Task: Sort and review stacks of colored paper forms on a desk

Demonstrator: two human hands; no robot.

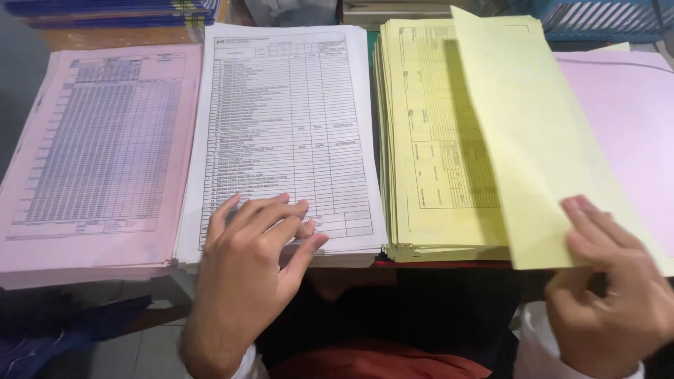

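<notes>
Hands over four paper stacks on the counter. Our left hand lies on the near edge of the white form stack, grip loose, fingers spread and curled over the top sheet, thumb pressing the stack's front edge; it clasps nothing fully, just fingering the sheet corner. Just left of that hand sits the pink form stack, touching or nearly touching the white one. Just right of the left hand we see the yellow form stack, top form printed with a table.

Our right hand pinches the loose yellow sheet at its near bottom corner, grip closed on it between thumb and fingers. That sheet is lifted and tilted, rising away from the right hand and partly covering the yellow stack, blank side up. Beyond and right of the right hand lies the plain pink stack, under the sheet's edge.

Far past both hands: blue folders at the left, blue basket at the right.
</notes>
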